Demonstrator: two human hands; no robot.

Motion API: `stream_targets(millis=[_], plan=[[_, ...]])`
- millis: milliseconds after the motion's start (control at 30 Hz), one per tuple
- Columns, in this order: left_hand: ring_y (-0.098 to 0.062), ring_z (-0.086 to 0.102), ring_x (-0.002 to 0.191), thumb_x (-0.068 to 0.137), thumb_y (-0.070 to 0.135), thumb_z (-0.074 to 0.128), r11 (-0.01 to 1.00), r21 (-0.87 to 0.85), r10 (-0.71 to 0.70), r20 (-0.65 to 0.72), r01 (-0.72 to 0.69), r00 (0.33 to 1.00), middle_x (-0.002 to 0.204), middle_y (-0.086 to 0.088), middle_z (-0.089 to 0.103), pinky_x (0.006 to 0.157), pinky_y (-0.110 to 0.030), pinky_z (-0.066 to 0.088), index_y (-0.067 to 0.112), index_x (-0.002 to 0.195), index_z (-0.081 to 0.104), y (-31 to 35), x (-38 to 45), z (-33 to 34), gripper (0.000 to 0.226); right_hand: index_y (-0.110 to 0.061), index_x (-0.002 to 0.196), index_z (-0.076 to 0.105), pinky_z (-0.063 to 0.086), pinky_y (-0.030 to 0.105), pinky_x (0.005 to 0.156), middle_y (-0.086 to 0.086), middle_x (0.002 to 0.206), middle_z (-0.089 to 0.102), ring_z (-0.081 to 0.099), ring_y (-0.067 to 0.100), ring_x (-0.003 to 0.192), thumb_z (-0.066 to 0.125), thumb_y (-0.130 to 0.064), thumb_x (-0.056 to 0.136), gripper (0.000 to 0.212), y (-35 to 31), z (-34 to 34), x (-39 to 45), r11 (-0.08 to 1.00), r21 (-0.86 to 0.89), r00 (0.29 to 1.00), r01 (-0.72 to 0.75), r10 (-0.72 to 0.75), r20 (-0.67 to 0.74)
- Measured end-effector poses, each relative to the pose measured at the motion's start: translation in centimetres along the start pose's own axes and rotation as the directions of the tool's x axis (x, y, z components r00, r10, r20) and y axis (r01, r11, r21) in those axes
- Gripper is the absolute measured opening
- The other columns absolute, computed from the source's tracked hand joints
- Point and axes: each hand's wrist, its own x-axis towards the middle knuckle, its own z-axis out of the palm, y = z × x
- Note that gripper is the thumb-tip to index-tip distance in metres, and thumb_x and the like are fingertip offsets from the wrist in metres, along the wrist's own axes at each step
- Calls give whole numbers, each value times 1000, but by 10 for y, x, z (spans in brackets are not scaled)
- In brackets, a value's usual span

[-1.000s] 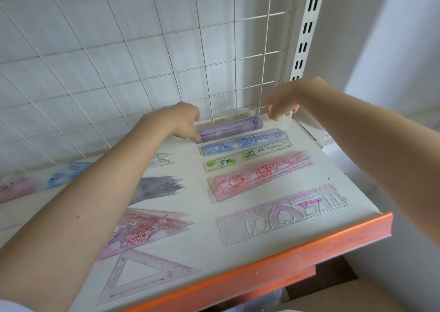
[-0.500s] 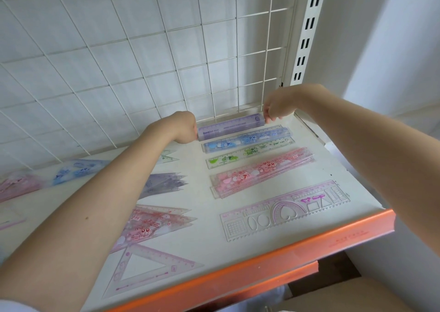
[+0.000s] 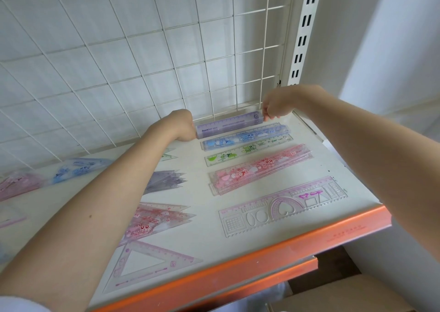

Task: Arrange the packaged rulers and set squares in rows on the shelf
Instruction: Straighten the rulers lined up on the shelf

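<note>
A purple ruler pack point(image 3: 229, 124) lies at the back of the white shelf point(image 3: 333, 169), against the wire grid. My left hand point(image 3: 179, 126) grips its left end and my right hand point(image 3: 276, 107) pinches its right end. In front of it lie rows: a blue ruler pack point(image 3: 245, 138), a green ruler point(image 3: 247, 153), a pink ruler pack point(image 3: 259, 169) and a pink stencil ruler point(image 3: 283, 204). Set squares lie under and beside my left arm: a purple stack point(image 3: 166, 180), a pink stack point(image 3: 159, 219) and a single clear-pink one point(image 3: 147, 264).
A wire grid panel point(image 3: 142, 61) backs the shelf and a slotted upright point(image 3: 303, 30) stands at the right corner. The shelf's orange front edge point(image 3: 262, 257) runs near me. More blue point(image 3: 78, 169) and pink point(image 3: 19, 184) packs lie at far left.
Both hands have pushed the purple ruler pack a little further back toward the grid, keeping hold of its two ends. The other rows have not moved.
</note>
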Motion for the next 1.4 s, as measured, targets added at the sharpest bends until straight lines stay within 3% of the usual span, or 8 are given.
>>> stream_targets(millis=[233, 333, 500, 667, 833, 1000, 1167, 1400], plan=[[-28, 58, 91, 87, 11, 55, 1000, -11, -15, -4, 15, 1000, 108, -16, 63, 74, -30, 44, 0, 106, 64, 3, -5, 1, 24, -7, 91, 66, 46, 34, 87, 9, 108, 66, 59, 23, 96, 48, -3, 91, 18, -3, -2, 4, 998, -59, 1000, 2, -2, 4], [-28, 60, 96, 87, 12, 55, 1000, 2, -15, 3, 15, 1000, 108, -15, 63, 76, -30, 46, 1, 106, 64, 3, -6, 0, 24, -1, 109, 66, 46, 35, 91, 11, 111, 66, 60, 26, 103, 52, -7, 91, 23, -2, -3, 2, 997, -74, 1000, -12, 14, 18], [-25, 52, 82, 87, 10, 53, 999, 48, -13, 17, 12, 1000, 95, -12, 58, 65, -26, 40, 0, 102, 62, 8, -12, -2, 20, -3, 106, 67, 47, 35, 90, 8, 109, 66, 58, 21, 94, 48, -2, 92, 24, -5, -3, 0, 999, -51, 1000, -5, 6, 22], [-21, 47, 70, 87, 8, 50, 999, 48, -25, -4, 25, 1000, 78, -7, 50, 57, -25, 38, 5, 75, 53, 7, -19, -12, 12, -3, 110, 66, 48, 36, 91, 11, 109, 67, 62, 28, 105, 50, -7, 91, 25, 2, -4, 0, 996, -87, 999, -24, 21, -25], [-25, 57, 94, 87, 17, 60, 998, 19, 57, -34, -56, 998, 109, -10, 62, 77, -29, 45, 7, 98, 67, 12, -40, -27, 16, -11, 111, 64, 51, 32, 77, 10, 97, 68, 65, 28, 88, 59, -14, 86, 26, 8, -17, -17, 989, -139, 998, -44, 36, -56], [-21, 53, 94, 84, 30, 68, 988, 80, 132, 42, -135, 990, 107, -4, 58, 77, -27, 42, 14, 108, 62, 28, -60, -20, 29, -20, 122, 54, 47, 27, 70, 2, 89, 60, 58, 16, 80, 70, -28, 82, 44, 9, -15, -37, 967, -255, 997, -16, 35, 68], [-22, 52, 77, 85, 32, 65, 982, 162, 71, 164, -98, 984, 86, -7, 60, 60, -24, 36, 13, 104, 58, 31, -60, -14, 29, -21, 123, 53, 43, 28, 71, 10, 110, 62, 58, 17, 82, 71, -30, 81, 47, 17, -4, -39, 971, -238, 998, -40, 52, 47], [-23, 58, 76, 87, 32, 62, 990, 134, 23, 156, -45, 987, 89, -8, 64, 72, -26, 41, 16, 103, 52, 29, -58, -4, 25, -17, 124, 50, 54, 34, 79, 13, 100, 60, 62, 26, 94, 70, -18, 81, 47, 22, 4, -30, 995, -89, 997, -43, 48, 61]])
